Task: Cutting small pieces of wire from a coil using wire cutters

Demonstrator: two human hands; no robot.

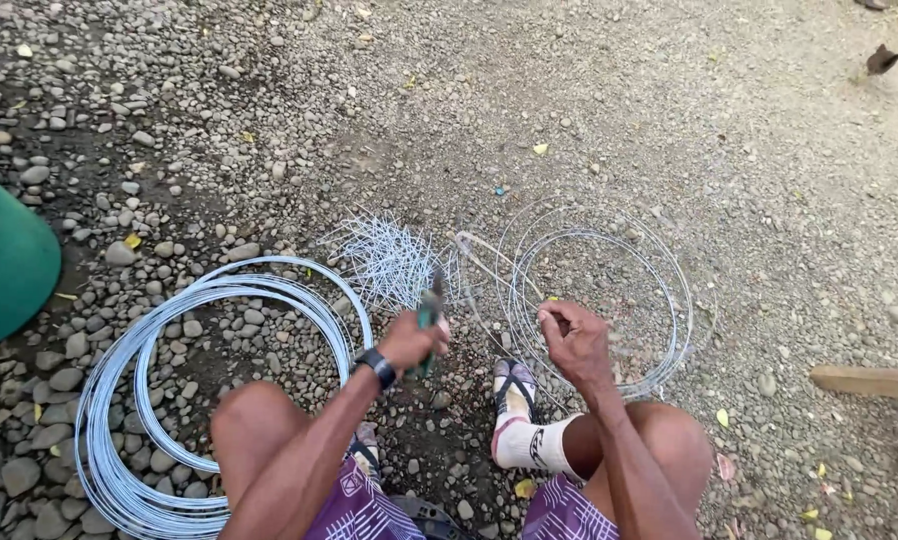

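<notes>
Wire: a thin strand (529, 310) runs from the small loose coil (609, 300) on the gravel to the right hand.
Right hand (574, 340): closed, pinching the strand just above the sandalled foot (514, 390).
Left hand (414, 340): wrapped around green-handled pliers (431, 310), a watch (376, 366) on its wrist.
Cut pieces: a pile of short wire bits (389, 260) lies just beyond the pliers.
Big coil (184, 400): on the stones at the left, beside the knee.
Green object (4, 265): at the left edge.
</notes>
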